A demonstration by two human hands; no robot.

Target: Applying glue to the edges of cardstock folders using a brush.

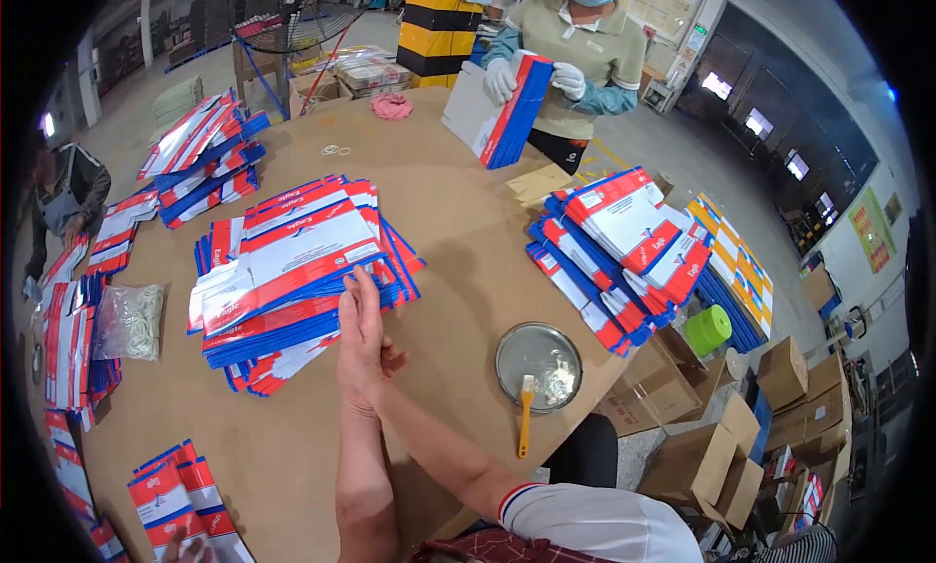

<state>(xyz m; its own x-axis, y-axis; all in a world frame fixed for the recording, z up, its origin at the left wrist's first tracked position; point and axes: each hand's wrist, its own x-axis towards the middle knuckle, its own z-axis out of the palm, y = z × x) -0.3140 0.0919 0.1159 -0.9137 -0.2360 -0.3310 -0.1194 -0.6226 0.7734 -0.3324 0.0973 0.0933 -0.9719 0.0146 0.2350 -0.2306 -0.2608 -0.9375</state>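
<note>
A pile of flat red, white and blue cartons lies in loose layers on the brown table in front of me. My right hand is held edge-on at the pile's near right side, fingers stretched out and fingertips at the carton edges. Crossing behind its wrist, my left forearm leads up to my left hand; only what look like a few bent fingertips show, the rest being hidden. To the right of my arms stands a round shallow tin, and a yellow-handled brush rests over its rim.
Across the table, a gloved co-worker holds a carton stack upright. More carton piles stand right and far left. A bag of pale bands lies left. Another person's hand touches cartons at lower left. Open boxes stand right.
</note>
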